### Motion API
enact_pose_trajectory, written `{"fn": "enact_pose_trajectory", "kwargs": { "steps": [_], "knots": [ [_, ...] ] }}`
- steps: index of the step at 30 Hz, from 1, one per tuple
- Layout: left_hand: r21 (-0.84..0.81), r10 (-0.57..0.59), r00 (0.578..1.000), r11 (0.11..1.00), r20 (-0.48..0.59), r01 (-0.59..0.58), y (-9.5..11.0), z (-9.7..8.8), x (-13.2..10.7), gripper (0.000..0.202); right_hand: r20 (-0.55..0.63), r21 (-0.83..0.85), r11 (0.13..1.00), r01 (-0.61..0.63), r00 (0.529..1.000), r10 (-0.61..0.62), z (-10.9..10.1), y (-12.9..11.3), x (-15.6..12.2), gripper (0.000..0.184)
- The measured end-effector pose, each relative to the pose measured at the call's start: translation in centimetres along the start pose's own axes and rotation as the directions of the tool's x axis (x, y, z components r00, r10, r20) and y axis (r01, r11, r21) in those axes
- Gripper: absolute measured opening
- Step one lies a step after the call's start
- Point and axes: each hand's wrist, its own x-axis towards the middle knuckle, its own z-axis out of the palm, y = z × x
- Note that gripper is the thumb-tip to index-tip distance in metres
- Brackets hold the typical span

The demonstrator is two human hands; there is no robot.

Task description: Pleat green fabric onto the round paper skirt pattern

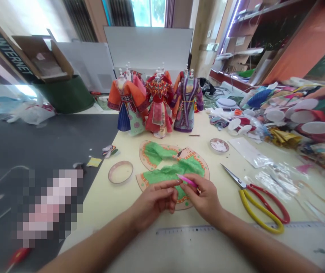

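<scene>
Starting on the left, a shallow round dish with a brownish rim (110,176) sits on the pale yellow tabletop (100,201). Now the left hand (158,197), fingers loosely curled; whether it pinches anything small, I can't tell. Just beyond, mid-table, lies the curved green-and-peach fabric piece (189,167). And here's the right hand (205,195), gripping a slim bright-pink pen-like tool (189,181)! Farther right, red-and-yellow-handled metal scissors (243,185).
</scene>
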Motion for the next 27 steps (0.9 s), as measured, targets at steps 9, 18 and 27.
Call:
{"fn": "enact_pose_trajectory", "kwargs": {
  "steps": [9, 18, 27],
  "knots": [
    [0.024, 0.005, 0.998, 1.000, 0.068, -0.007, -0.63, -0.35, -0.43, 0.015, 0.057, -0.090, 0.982, 0.166, 0.985, -0.161, -0.40, 0.43, -0.06, 0.013],
    [0.152, 0.037, 0.999, 0.988, 0.025, -0.040, -0.73, -0.45, -0.38, 0.015, 0.143, 0.004, 0.997, 0.079, 0.987, -0.078, -0.73, 0.37, 0.25, 0.015],
    [0.239, 0.051, 0.981, 0.971, -0.188, -0.005, -0.57, -0.26, -0.13, 0.018, 0.148, -0.021, 0.981, 0.191, 0.971, -0.186, -0.22, 0.60, -0.03, 0.016]
  ]
}}
